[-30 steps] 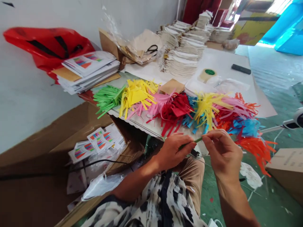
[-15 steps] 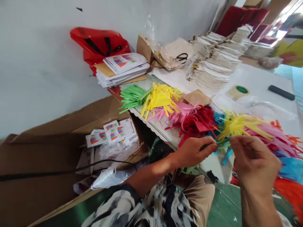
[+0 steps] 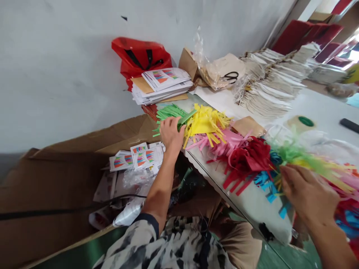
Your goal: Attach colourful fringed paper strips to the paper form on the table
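My left hand (image 3: 172,135) reaches to the far left end of the table, its fingers and thumb closed on the pile of green paper tassels (image 3: 171,111). Right beside it lies a bunch of yellow tassels (image 3: 206,118). My right hand (image 3: 310,194) is pinched on the end of a light green tassel (image 3: 291,149), whose fringe is blurred over other yellow and pink strips. Between the hands lie pink tassels (image 3: 228,144), a dark red bunch (image 3: 251,158) and blue strips (image 3: 265,181) along the table's front edge.
Printed sheets (image 3: 164,84) are stacked by a red bag (image 3: 141,56). Black-handled scissors (image 3: 230,77), a tape roll (image 3: 305,121) and piles of white bundles (image 3: 266,93) sit farther back. At left stands an open cardboard box (image 3: 64,179) holding printed cards (image 3: 146,157).
My left hand has left the green piece both hands held and moved left to the green pile. My right hand keeps a green tassel, its fringe now spread out. The view has shifted.
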Motion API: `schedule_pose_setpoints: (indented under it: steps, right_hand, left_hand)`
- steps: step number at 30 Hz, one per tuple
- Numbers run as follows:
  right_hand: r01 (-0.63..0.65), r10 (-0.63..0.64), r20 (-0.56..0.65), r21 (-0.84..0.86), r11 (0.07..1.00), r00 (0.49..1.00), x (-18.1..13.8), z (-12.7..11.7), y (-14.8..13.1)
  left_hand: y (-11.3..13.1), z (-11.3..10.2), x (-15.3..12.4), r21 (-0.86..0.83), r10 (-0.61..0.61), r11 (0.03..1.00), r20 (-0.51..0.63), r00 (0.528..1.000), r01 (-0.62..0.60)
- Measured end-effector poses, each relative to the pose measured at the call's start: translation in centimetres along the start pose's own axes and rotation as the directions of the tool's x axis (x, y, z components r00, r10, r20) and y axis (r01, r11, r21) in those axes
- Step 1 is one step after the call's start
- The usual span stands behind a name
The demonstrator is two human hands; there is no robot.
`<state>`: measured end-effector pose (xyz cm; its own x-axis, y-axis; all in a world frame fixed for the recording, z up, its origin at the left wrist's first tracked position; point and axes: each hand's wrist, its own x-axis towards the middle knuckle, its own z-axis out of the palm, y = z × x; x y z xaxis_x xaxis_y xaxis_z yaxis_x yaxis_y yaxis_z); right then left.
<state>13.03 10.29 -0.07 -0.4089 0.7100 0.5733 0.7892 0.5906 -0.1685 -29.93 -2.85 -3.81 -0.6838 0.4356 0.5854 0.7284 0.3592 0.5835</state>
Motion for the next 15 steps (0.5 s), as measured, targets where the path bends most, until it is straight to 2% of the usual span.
schedule_pose_setpoints:
  steps: [2, 4, 8, 12, 15]
  right_hand:
    - [0.201, -0.200, 0.015, -0.115, 0.973, 0.980, -0.6, 1.2, -1.5]
    - [0.296, -0.301, -0.026, -0.128, 0.947, 0.953, -0.2, 1.8, -3.7]
    - [0.396, -0.391, -0.103, 0.028, 0.918, 0.914, 2.4, 2.9, -9.4]
    - [0.423, -0.423, -0.045, 0.205, 0.883, 0.905, 5.0, 5.5, -15.3]
    - [0.399, -0.424, 0.022, 0.301, 0.866, 0.905, 7.4, 8.2, -19.4]
  left_hand:
    - [-1.2, 0.5, 0.0, -0.029, 0.041, 0.999, 0.013, 0.999, -0.041]
    - [-1.8, 1.2, 0.1, -0.083, 0.076, 0.994, 0.003, 0.997, -0.076]
    - [-2.0, 2.1, 1.0, -0.254, 0.047, 0.965, -0.075, 0.996, -0.065]
    - [-1.9, 2.3, 1.9, -0.385, -0.033, 0.923, -0.086, 0.996, -0.003]
    - [-1.6, 2.2, 2.1, -0.433, -0.022, 0.901, -0.065, 0.998, -0.008]
